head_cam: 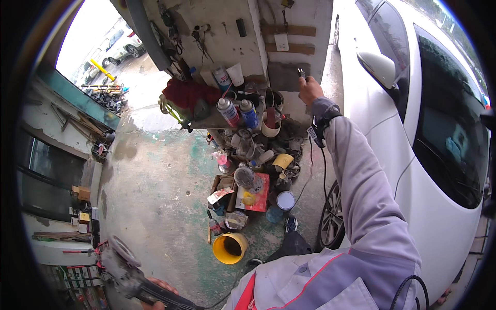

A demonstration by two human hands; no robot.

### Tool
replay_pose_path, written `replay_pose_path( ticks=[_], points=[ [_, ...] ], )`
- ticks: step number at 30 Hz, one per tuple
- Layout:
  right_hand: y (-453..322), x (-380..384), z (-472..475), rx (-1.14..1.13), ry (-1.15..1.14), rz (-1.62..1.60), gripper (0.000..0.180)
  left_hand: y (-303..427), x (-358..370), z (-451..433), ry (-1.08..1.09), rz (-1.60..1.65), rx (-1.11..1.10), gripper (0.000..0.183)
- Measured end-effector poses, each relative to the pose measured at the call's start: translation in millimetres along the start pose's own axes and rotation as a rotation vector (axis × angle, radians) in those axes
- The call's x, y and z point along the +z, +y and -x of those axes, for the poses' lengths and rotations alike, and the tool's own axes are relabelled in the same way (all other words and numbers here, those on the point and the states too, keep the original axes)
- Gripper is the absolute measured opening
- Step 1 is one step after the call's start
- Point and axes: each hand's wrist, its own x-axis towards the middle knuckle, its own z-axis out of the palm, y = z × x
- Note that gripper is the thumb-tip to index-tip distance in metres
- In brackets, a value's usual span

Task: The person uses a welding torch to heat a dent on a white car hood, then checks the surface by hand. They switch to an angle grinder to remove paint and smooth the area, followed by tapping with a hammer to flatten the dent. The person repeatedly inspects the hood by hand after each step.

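My right hand [310,91] is stretched forward toward the wall and grips a power plug [301,72], its metal prongs pointing away from me. Just beyond it, a white wall socket [281,42] is fixed between two brown strips. Below my wrist hangs a small socket block [312,133] with dark cable [324,166] running down from it; how it joins the plug is hidden by my arm. At the lower left, my left hand [161,292] is wrapped around the black body of an angle grinder [131,275]. Its disc [124,251] faces up and away.
A white car [372,170] with a side mirror [376,69] stands close on my right. Ahead, spray cans [228,111] crowd a small bench. Tins, a red box [261,193] and a yellow bucket [229,248] cover the floor near my feet. A shelf of boxes [83,217] lines the left.
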Motion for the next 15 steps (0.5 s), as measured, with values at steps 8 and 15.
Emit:
replay_pose_path(
  ticks=[8, 15],
  points=[
    [5.4, 73.4, -129.2, -0.021, 0.027, 0.024, 0.054, -21.3, 45.7, -8.2, 0.197, -0.012, -0.138, 0.067],
    [1.9, 113.1, -196.0, 0.003, -0.036, -0.094, 0.055, -24.6, 55.5, -26.6, 0.314, 0.065, -0.141, 0.066]
  ],
)
